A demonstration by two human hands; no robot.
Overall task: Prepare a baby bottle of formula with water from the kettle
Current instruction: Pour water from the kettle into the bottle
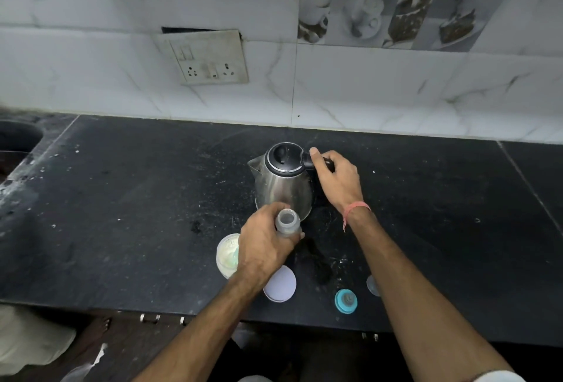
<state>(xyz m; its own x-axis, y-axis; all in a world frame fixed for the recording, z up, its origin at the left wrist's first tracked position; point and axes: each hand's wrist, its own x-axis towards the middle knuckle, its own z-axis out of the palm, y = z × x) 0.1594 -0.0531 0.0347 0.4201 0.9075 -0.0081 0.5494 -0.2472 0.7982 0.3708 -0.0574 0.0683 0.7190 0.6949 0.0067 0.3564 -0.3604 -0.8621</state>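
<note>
A steel kettle with a black lid stands on the dark counter, spout to the left. My right hand grips its black handle. My left hand holds an open, clear baby bottle upright just in front of the kettle. An open formula tub with pale powder sits left of that hand, partly hidden by it. Its white lid lies flat below my wrist. The bottle's teal collar with teat rests near the front edge.
A clear cap lies beside my right forearm. A sink is set into the counter at far left. A switch and socket plate hangs on the tiled wall. The counter's front edge runs below my arms.
</note>
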